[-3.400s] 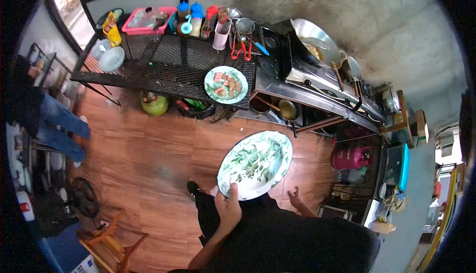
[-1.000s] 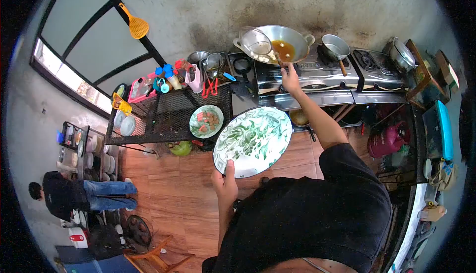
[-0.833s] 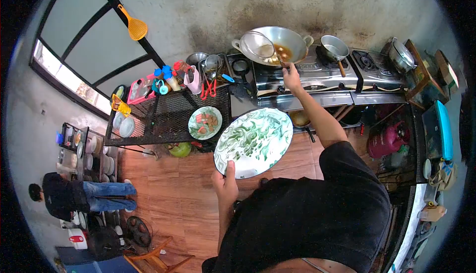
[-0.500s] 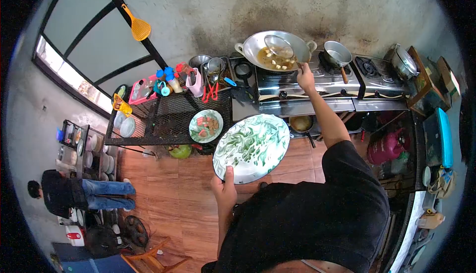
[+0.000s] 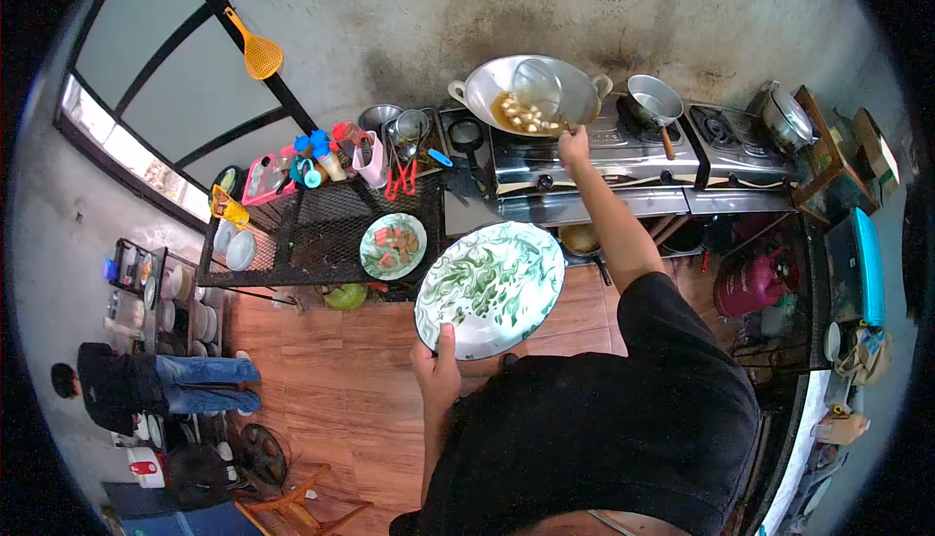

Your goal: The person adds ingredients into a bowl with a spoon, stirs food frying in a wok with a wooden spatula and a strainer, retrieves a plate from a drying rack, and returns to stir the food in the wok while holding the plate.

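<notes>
My left hand (image 5: 437, 370) grips the lower left rim of a large oval plate, thumb on top. The white plate (image 5: 491, 288) has a green marbled pattern and a dark rim, and no food shows on it. My right hand (image 5: 575, 148) is closed round the handle of a round wire strainer (image 5: 537, 86), at the front rim of a wide two-handled wok (image 5: 479, 83). The strainer's mesh lies over the inside of the wok. Pale chunks (image 5: 526, 115) sit in brown oil at the wok's bottom, beside the mesh. The wok stands on the stove (image 5: 604, 171).
A saucepan (image 5: 654, 100) and a lidded pot (image 5: 787, 117) stand on the stove's right part. The black mesh rack (image 5: 292, 254) at left bears a bowl (image 5: 394, 265) of reddish pieces, bottles and utensils. A gas cylinder (image 5: 752, 288) sits below right. Another person (image 5: 146, 380) stands at far left.
My right hand and the strainer handle have shifted slightly left along the wok's front rim. The pale chunks look more bunched together. My left hand still holds the plate; the whole view has shifted a little.
</notes>
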Demonstrator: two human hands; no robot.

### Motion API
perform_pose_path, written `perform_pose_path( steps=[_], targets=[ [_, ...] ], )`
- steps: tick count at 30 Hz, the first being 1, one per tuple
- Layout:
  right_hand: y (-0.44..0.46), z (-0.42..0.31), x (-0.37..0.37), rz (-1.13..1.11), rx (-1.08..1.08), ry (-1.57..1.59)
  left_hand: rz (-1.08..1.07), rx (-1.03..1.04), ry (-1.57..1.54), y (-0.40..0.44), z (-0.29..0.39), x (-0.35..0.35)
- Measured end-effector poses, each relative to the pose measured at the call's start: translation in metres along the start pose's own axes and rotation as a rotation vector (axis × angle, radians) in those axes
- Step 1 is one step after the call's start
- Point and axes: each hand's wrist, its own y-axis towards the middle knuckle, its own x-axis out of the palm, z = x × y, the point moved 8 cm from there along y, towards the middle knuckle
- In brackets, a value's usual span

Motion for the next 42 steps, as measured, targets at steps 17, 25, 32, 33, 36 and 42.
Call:
perform_pose_path(
  steps=[17, 25, 32, 33, 36, 42],
  targets=[
    [-0.057, -0.048, -0.030, -0.067, -0.242, -0.394, 0.035, -0.013, 0.012, 0.003, -0.005, 0.000],
    [-0.009, -0.033, -0.062, -0.010, -0.333, -0.573, 0.021, -0.005, 0.041, 0.006, -0.002, 0.005],
    [0.001, -0.039, -0.059, -0.087, -0.203, -0.671, -0.004, -0.017, 0.050, 0.007, 0.001, 0.006],
    [0.007, -0.035, -0.056, -0.064, -0.232, -0.643, 0.001, 0.000, 0.051, 0.007, 0.003, 0.007],
    [0.015, -0.035, -0.057, -0.034, -0.344, -0.495, -0.009, -0.070, 0.091, 0.005, -0.007, 0.001],
    [0.011, -0.048, -0.072, 0.096, -0.342, -0.241, 0.024, -0.027, 0.006, 0.003, 0.006, 0.003]
  ],
)
